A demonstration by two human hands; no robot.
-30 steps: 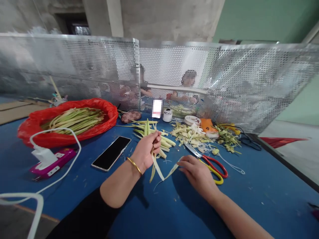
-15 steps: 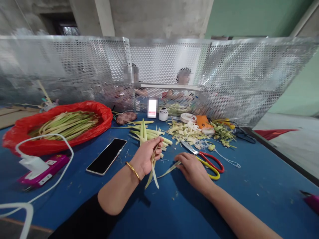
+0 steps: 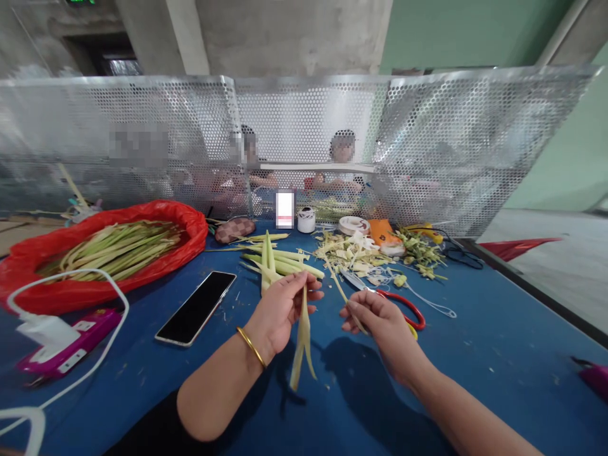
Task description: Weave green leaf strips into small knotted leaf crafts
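Note:
My left hand [image 3: 282,310], with a gold bangle at the wrist, pinches pale green plant leaves [image 3: 302,345] whose split ends hang down toward me. Stiffer leaf tips [image 3: 267,256] stick up beyond its fingers. To the right, my right hand [image 3: 375,320] grips a thin pale leaf strip [image 3: 341,288] between thumb and fingers, raised off the table. Behind the left hand lie several thick green stalks [image 3: 289,263]. Scissors with red and yellow handles [image 3: 403,304] rest just behind the right hand, which partly covers them.
A red plastic bag [image 3: 192,218] full of long stalks [image 3: 123,247] stands at left. Nearby are a black-screened phone [image 3: 197,308] and a purple power strip [image 3: 71,345]. Leaf scraps [image 3: 351,250], a tape roll [image 3: 354,225] and a white jar [image 3: 306,220] sit before a perforated metal screen [image 3: 304,120].
My right hand has lifted from the table and now holds up the thin strip. My left hand has moved slightly right, and the hanging leaf ends have turned. The view has shifted a little.

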